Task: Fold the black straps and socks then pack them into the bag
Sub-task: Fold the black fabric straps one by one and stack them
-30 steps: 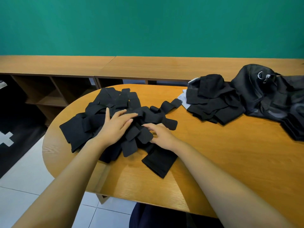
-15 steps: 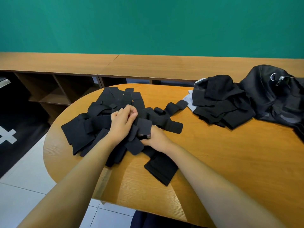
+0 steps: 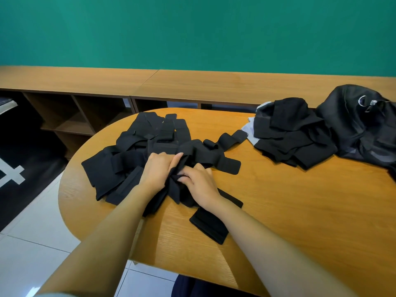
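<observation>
A loose heap of black straps lies on the left half of the rounded wooden table. My left hand and my right hand meet at the heap's near side, and both pinch the same black strap between their fingers. One flat strap pokes out under my right wrist. A second pile of black socks sits at the right, and the black bag with a metal ring lies beyond it at the far right.
A long wooden counter with open shelves underneath runs behind the table, in front of a green wall. White floor tiles and a dark mat show at the left. Bare tabletop stretches in front of the sock pile.
My left hand went from lying flat on the heap to curling round a strap. My right hand slid toward it, and the two now pinch the strap together.
</observation>
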### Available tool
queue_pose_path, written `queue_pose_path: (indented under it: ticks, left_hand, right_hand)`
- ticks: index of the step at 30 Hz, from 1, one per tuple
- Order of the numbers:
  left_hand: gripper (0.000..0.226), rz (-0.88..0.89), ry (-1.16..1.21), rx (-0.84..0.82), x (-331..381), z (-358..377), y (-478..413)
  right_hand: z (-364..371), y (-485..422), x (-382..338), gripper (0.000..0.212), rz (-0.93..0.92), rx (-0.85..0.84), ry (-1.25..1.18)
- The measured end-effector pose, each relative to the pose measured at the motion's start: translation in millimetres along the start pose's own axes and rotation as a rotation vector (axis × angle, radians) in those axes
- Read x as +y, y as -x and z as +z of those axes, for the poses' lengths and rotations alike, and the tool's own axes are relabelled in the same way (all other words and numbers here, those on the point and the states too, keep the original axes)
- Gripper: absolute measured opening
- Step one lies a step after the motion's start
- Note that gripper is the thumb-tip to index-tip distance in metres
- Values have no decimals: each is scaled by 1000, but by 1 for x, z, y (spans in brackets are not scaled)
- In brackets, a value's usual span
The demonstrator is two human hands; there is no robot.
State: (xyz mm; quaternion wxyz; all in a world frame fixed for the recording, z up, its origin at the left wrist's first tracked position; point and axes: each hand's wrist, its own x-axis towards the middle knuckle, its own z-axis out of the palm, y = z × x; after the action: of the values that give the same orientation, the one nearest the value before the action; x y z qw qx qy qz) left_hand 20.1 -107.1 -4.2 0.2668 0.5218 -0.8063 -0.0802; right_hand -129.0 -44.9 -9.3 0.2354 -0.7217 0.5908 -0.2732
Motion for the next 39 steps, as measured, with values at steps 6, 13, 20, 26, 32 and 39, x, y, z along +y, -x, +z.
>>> queue_pose_path:
  ticks: [6,13,20,26,32,39]
  left_hand:
    - [51,-199,-7,7,1,1,1]
    - [32,-106,-184,75,0,1,-2]
    - [25,29,-315,139,63,7,8]
    - [24,151,-73,-21,122,36,57]
    - [31,207,143,-160,154,67,108]
    - [26,181,232,-95,155,69,146]
  right_hand:
    - [-45,47,26,32,35,14,-187]
    - [-139,96,51,21,219,147,-536]
    - [-138,51,81,24,389,165,-198]
    - [-118,108,86,45,237,172,251]
    - [-104,185,91,43,108,100,284]
    - [-101,225,89,43,97,175,219]
